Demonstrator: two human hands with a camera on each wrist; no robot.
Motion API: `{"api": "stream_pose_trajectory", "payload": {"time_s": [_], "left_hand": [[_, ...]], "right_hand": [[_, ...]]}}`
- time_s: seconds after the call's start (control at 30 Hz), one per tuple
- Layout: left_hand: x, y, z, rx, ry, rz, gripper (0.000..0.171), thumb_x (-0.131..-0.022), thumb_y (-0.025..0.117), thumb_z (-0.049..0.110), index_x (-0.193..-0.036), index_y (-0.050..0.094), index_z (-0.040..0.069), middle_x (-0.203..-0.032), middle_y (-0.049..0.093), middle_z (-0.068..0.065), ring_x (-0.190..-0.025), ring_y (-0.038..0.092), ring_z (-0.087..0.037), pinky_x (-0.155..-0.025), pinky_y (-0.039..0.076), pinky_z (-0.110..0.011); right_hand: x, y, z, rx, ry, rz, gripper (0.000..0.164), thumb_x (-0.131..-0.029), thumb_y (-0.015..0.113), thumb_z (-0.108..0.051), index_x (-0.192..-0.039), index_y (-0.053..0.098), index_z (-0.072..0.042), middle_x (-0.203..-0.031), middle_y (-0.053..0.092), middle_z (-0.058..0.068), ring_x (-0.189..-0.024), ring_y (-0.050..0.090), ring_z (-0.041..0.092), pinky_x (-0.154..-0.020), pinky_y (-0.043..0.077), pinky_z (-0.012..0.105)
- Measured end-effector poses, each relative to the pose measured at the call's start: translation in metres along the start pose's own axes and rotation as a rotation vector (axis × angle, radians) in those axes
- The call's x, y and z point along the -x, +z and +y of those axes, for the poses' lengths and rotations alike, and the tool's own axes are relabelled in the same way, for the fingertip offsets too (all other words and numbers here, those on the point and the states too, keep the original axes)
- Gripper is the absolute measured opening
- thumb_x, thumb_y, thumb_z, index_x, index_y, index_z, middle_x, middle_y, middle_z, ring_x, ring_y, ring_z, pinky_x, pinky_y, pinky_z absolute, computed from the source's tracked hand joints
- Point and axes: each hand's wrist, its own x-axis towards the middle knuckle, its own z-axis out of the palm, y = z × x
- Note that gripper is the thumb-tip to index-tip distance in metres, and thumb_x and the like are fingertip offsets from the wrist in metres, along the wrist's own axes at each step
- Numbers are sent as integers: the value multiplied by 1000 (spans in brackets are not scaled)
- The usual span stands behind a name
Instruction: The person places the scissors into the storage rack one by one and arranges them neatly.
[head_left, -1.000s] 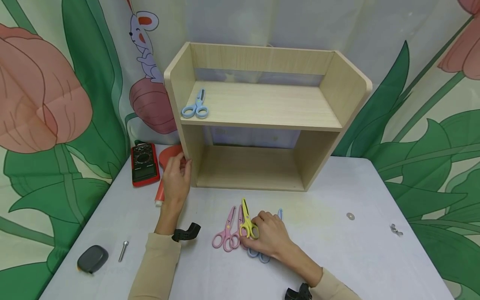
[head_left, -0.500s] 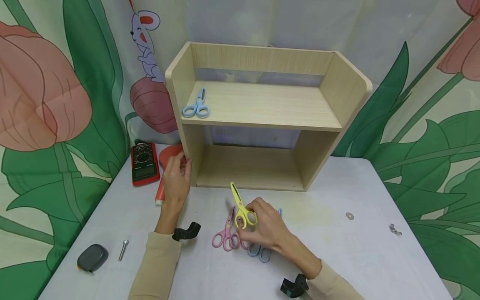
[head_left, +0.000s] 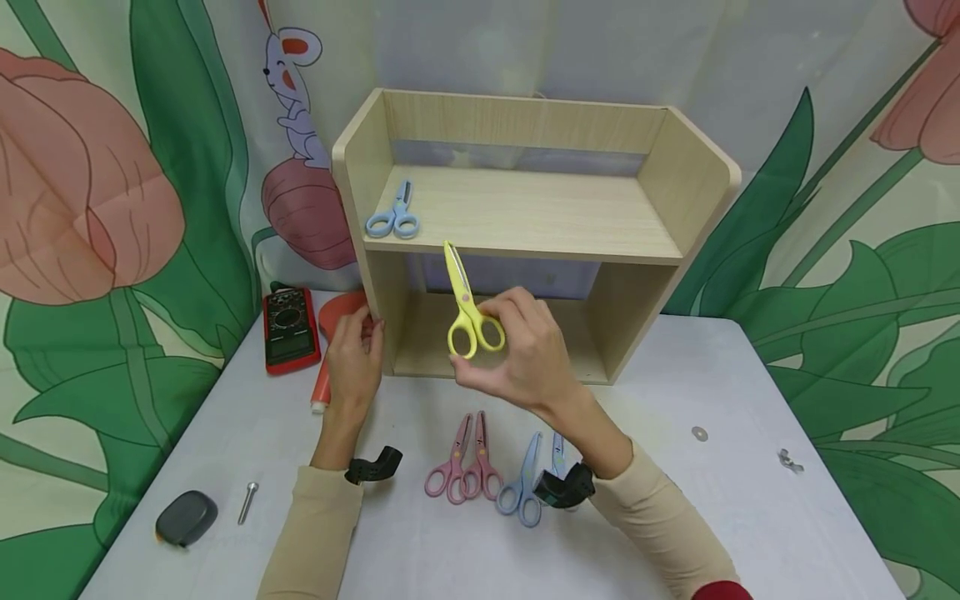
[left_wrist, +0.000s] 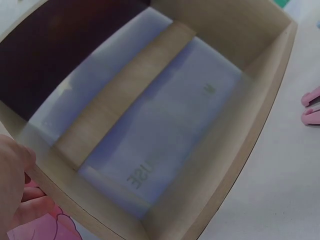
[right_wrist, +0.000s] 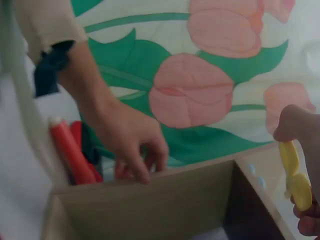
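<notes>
In the head view my right hand (head_left: 525, 350) holds yellow-handled scissors (head_left: 468, 305) by the finger loops, tips up, before the wooden shelf unit (head_left: 525, 212). The right wrist view shows the yellow scissors (right_wrist: 299, 190) pinched at its right edge. My left hand (head_left: 354, 354) grips the front edge of the unit's left side panel; its fingers (left_wrist: 35, 205) show there in the left wrist view. Light-blue scissors (head_left: 396, 212) lie at the upper shelf's left end. Below on the table are two pink scissors (head_left: 455, 460) and two blue scissors (head_left: 527, 473), one partly hidden by the right wrist.
Left of the unit lie a red-framed multimeter (head_left: 288, 330) and an orange-red tool (head_left: 321, 383). A dark tape measure (head_left: 186, 517) and a bolt (head_left: 247, 502) lie front left. A washer (head_left: 700, 433) and a wing nut (head_left: 791, 460) lie on the right. A printed curtain hangs behind.
My right hand has lifted the yellow scissors off the table, up and forward to the shelf unit, uncovering the blue scissors. My left hand stays on the side panel.
</notes>
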Motion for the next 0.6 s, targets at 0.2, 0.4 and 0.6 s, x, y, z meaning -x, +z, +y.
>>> {"api": "stream_pose_trajectory", "payload": {"time_s": [0.2,0.4,0.6], "left_hand": [[1,0,0,5,10,5,32,-97,66,13,-124,62,-4,-105,63,-21,-92,70,-31,-78,62,-43],[2,0,0,-5,-7,1,34,-97,66,13,-126,62,-4,-106,63,-21,-93,70,-31,-80,62,-44],[0,1,-1,-2,38,27,31,-96,66,10,-123,63,-5,-103,63,-22,-91,70,-32,-77,62,-44]], "right_hand": [[-46,3,15,106,64,18,52,-71,75,-49,-94,68,-3,-89,62,9,-79,56,25,-65,41,36],[-82,8,28,148,203,-101,55,-73,70,-56,-95,71,-6,-92,64,7,-86,57,25,-70,39,39],[-107,12,36,123,359,-288,56,-76,66,-57,-104,73,-9,-103,65,6,-94,57,23,-79,44,41]]}}
